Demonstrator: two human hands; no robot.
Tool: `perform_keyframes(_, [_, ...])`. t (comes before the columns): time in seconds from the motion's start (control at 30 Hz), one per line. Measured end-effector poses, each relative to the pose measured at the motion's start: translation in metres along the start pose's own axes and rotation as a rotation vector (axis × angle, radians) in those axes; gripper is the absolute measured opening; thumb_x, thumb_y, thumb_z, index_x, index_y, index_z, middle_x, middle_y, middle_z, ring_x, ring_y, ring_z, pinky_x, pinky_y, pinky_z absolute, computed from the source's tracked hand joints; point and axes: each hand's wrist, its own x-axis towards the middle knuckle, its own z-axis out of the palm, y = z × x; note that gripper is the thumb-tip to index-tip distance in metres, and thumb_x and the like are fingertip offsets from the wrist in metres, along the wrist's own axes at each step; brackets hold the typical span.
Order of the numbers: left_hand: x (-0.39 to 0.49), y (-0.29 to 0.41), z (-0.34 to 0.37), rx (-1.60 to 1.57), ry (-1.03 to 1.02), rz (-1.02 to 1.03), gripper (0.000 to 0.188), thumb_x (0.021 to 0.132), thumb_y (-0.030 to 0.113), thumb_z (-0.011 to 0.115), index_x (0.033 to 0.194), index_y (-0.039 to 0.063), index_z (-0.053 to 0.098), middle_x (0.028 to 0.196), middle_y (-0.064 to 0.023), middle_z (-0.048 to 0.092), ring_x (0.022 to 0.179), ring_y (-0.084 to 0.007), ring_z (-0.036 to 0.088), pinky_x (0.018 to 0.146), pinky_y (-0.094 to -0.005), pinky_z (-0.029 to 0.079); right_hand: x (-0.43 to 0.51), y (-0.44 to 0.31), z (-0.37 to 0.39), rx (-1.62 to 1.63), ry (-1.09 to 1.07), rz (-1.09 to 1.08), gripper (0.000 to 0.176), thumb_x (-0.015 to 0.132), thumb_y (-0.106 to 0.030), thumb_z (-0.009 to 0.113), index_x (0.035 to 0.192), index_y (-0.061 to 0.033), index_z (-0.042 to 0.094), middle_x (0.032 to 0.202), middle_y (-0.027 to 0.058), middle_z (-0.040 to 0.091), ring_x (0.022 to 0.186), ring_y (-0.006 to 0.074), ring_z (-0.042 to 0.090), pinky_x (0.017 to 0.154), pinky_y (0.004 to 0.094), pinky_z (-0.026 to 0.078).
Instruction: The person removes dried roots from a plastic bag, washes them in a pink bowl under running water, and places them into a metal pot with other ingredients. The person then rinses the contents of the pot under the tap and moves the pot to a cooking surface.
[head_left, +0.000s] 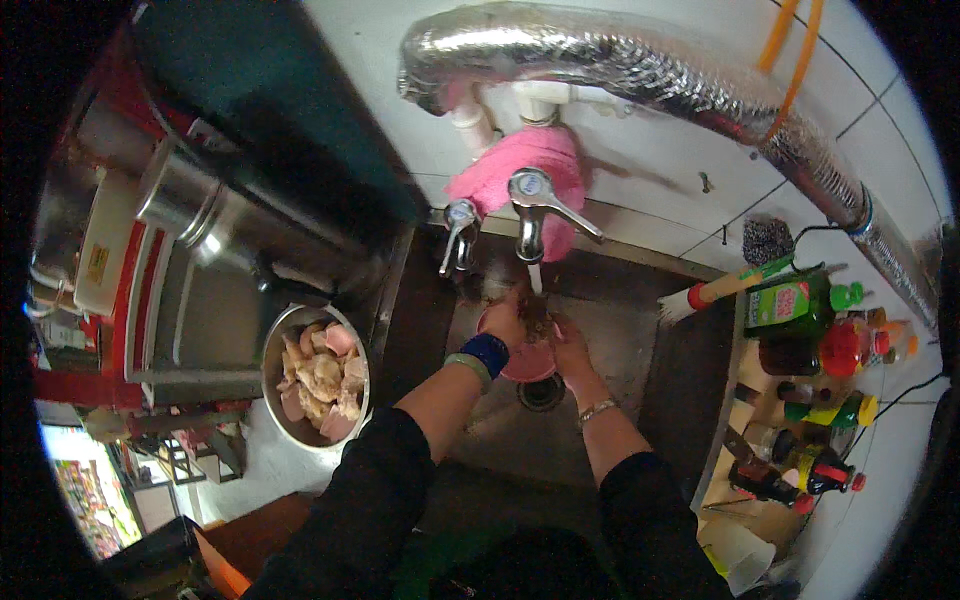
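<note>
A pink plastic bowl (529, 364) is in the metal sink (517, 442), beside the round drain (541, 394). Water runs from the larger chrome tap (531, 202) onto a brownish clump (535, 315) at the bowl's far side; what the clump is, I cannot tell. My left hand (504, 321) reaches over the bowl's left side against the clump, its fingers mostly hidden. On the right, my right hand (572, 349) grips the bowl's rim. A second chrome tap (461, 232) stands left of the running one.
A steel bowl of pale meat pieces (319, 382) sits left of the sink. Bottles, including green dish soap (784, 306), line the right ledge, where a brush (720, 289) juts over the sink. A pink cloth (551, 157) hangs behind the taps, below a foil-wrapped pipe (600, 49).
</note>
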Motion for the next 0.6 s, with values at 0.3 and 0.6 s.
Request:
perform_keyframes(0.3, [-0.012,-0.051,0.107,0.662,0.060,0.218,0.048,0.084,0.033,0.057,0.129,0.020,0.049,0.146,-0.0092,0.031,0.131,-0.0351,0.032,0.091,-0.0552,0.044,-0.070,0.109,0.008,0.188,0.212,0.028,0.034,0.089,0.001,0.050,0.122,-0.0018,0.053,0.118,0.0098,0.059,0.106,0.0180,0.057,0.089,0.0303,0.046])
perform_keyframes(0.6, [0.012,-0.113,0.126,0.338,-0.421,-0.094,0.044,0.088,0.031,0.051,0.130,0.020,0.049,0.146,-0.0135,0.030,0.130,-0.0386,0.030,0.086,-0.0576,0.045,-0.089,0.189,0.009,-0.043,0.340,0.071,0.023,0.089,-0.004,0.050,0.111,0.0000,0.059,0.104,0.0102,0.064,0.094,0.0193,0.061,0.081,0.0301,0.048])
